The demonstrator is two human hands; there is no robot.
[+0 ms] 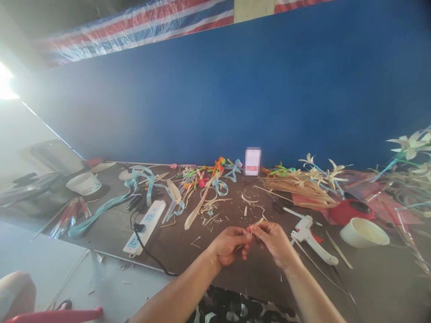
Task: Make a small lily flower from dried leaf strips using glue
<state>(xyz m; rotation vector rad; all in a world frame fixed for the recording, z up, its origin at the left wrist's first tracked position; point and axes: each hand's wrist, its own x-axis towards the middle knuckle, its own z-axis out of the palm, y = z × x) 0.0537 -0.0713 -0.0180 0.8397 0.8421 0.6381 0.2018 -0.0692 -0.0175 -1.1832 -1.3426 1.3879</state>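
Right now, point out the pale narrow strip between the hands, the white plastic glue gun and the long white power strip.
Pale narrow strip (259,221): head view, on its exposed end.
White plastic glue gun (311,239): head view, where body meets handle.
Long white power strip (147,226): head view, middle of its casing.

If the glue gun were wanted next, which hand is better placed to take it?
Right, I'd judge. The glue gun lies just beyond the right hand, on its outer side; the left hand would have to cross over. Both hands meet at a pale sliver, so the right may need freeing first.
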